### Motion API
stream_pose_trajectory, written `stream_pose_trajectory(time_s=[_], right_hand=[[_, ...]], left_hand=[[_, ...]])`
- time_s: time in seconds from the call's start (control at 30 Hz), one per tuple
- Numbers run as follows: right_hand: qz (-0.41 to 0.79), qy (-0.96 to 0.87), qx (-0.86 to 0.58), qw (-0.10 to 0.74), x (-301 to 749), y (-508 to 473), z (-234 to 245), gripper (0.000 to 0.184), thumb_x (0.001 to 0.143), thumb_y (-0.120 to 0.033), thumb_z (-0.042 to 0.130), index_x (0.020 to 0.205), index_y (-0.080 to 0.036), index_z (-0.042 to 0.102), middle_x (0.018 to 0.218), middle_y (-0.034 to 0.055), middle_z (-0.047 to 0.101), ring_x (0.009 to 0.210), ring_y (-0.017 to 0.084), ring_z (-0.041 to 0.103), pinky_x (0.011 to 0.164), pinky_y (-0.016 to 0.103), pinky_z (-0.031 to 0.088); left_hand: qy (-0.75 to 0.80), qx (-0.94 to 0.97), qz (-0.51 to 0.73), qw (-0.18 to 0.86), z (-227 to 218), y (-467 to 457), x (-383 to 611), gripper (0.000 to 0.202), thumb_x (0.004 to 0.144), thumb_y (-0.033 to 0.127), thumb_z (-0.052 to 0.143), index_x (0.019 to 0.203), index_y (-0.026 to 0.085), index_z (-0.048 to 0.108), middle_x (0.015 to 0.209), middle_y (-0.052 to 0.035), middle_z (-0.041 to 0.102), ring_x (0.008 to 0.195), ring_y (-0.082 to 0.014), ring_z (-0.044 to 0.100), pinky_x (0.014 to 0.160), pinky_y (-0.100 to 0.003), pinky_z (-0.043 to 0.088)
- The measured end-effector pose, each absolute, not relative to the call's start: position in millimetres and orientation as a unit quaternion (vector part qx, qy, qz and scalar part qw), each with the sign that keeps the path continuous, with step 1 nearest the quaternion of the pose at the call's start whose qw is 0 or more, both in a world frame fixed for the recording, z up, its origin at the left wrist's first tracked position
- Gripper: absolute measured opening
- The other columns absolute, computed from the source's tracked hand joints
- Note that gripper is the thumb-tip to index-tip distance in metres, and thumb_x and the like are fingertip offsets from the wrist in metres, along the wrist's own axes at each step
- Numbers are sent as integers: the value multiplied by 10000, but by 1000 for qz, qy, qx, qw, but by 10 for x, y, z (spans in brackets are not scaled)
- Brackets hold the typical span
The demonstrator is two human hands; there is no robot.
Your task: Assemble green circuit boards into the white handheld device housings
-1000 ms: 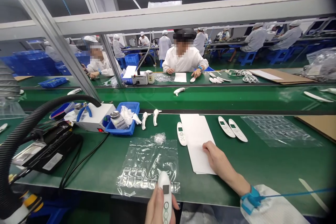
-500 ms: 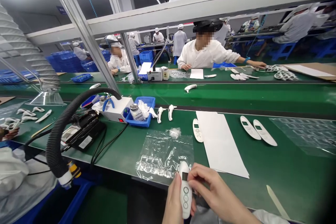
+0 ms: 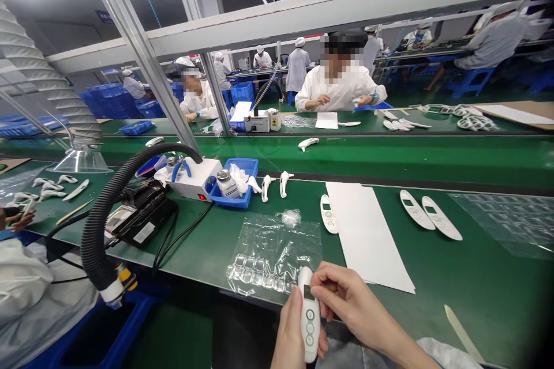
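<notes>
My left hand (image 3: 289, 328) is wrapped around a white handheld thermometer (image 3: 310, 331), held upright near the table's front edge. It has a small dark display and a column of three round buttons facing me. My right hand (image 3: 346, 300) is closed, thumb and fingertips pinched together at the display's right edge. Whatever may be in that pinch is too small to make out. Just beyond my hands lies a clear plastic bag (image 3: 277, 242) with rows of small transparent pieces. A white front shell (image 3: 328, 214) rests against sheets of white paper (image 3: 367, 236).
Two white shells (image 3: 430, 216) lie at right, near a clear sheet (image 3: 506, 219). A pale stick (image 3: 463, 334) is near the front edge. Behind the bag are a blue tray (image 3: 234, 202) and two thermometers (image 3: 274, 186). A black hose (image 3: 93, 230) arches at left. Co-workers sit across the green belt (image 3: 389, 155).
My hands keep nearly the same hold on the thermometer, with the right fingertips still at the display. The co-worker opposite has drawn an outstretched arm back. A thermometer on the belt has shifted slightly left.
</notes>
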State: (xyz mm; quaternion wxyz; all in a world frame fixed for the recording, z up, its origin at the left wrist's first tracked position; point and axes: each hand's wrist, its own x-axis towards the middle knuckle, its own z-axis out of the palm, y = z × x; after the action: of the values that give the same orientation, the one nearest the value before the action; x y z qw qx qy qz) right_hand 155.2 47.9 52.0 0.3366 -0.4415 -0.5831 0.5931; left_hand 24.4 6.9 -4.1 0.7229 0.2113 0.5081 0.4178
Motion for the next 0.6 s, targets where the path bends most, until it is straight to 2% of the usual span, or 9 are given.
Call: stream_pose_trajectory(time_s=[0.13,0.3,0.43,0.53,0.6], right_hand=[[603,-579,-436,333,1572,500,547,225,870,-322,557,704,-170,549,735,-22,496,536,97,545,514,221,464],[606,-584,-431,326,1582,501,550,232,873,-329,550,699,-176,540,735,-26,478,546,100,548,516,220,467],[576,-604,-448,320,1578,487,513,225,883,-327,536,712,-180,540,749,-16,504,552,106,564,518,222,460],[567,-598,-467,320,1557,467,462,200,885,-339,542,751,-193,519,664,-25,528,549,120,564,519,224,453],[603,-562,-460,330,1537,452,419,197,872,-364,566,792,-207,477,587,-46,521,517,120,548,503,223,452]], left_hand=[[510,208,413,725,28,63,259,685,709,765,457,886,109,537,381,10,553,350,-105,447,402,-213,320],[515,216,406,724,104,68,262,667,734,754,434,853,108,549,383,14,533,355,-99,436,405,-209,311],[531,226,394,716,123,38,254,692,741,758,415,885,100,571,389,18,527,367,-102,433,418,-211,328],[548,244,404,690,110,17,252,714,728,766,426,970,111,574,426,21,540,398,-109,462,436,-207,364],[544,291,414,669,96,32,250,702,718,758,458,1020,132,555,432,49,508,378,-99,446,397,-192,346]])
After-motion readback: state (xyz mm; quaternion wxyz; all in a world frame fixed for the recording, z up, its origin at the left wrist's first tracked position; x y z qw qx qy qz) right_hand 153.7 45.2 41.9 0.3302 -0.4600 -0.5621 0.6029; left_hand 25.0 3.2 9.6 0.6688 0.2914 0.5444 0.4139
